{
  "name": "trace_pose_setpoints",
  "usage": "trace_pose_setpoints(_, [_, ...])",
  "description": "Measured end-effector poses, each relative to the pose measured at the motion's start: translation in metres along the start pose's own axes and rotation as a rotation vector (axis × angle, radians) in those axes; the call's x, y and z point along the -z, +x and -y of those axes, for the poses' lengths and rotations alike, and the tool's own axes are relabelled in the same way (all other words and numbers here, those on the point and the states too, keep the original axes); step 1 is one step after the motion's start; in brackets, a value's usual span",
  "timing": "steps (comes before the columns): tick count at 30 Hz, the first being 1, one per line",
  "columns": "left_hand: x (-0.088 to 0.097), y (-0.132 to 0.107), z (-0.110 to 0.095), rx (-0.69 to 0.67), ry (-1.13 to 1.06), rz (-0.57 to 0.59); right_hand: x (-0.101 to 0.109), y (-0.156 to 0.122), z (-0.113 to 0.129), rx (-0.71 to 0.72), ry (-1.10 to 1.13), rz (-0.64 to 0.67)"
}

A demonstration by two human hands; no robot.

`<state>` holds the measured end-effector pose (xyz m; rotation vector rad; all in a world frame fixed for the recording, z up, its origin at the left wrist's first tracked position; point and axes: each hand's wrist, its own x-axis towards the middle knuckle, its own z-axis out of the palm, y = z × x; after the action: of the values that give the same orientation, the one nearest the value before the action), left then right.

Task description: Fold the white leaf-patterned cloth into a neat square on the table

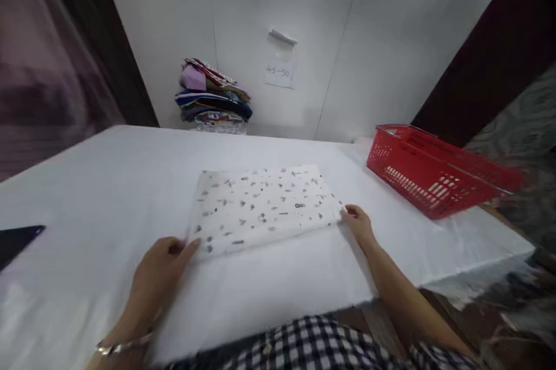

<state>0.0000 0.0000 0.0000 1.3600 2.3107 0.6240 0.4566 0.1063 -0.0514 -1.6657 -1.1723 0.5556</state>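
A white cloth printed with small grey motifs lies spread as a rectangle on the white-covered table. Its near left corner is pinched between the thumb and fingers of my left hand. At the near right corner, my right hand grips the edge, fingers curled. The near edge slants a little, higher on the right. Whether the cloth is one layer or folded, I cannot tell.
A red plastic basket stands on the table at the right. Folded fabrics are stacked at the back against the wall. A paper sign reading "45-50" hangs there. A dark flat object lies at the left edge.
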Motion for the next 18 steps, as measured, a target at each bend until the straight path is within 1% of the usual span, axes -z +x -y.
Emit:
trace_pose_setpoints(4, [0.002, -0.001, -0.002, -0.014, -0.003, 0.009, 0.0056, -0.0045, -0.0022, 0.044, 0.022, 0.0])
trace_pose_setpoints(7, [0.0009, -0.0007, -0.0001, -0.012, -0.041, 0.01, 0.0053, -0.0059, -0.003, 0.091, 0.037, 0.035])
trace_pose_setpoints(11, [-0.0024, 0.0012, 0.0049, -0.04, -0.104, -0.026, 0.002, -0.0049, -0.0047, 0.076, 0.049, 0.051])
trace_pose_setpoints(18, [-0.0041, 0.0004, 0.0056, -0.045, -0.059, -0.026, -0.0025, -0.0026, -0.0052, 0.103, 0.002, 0.055])
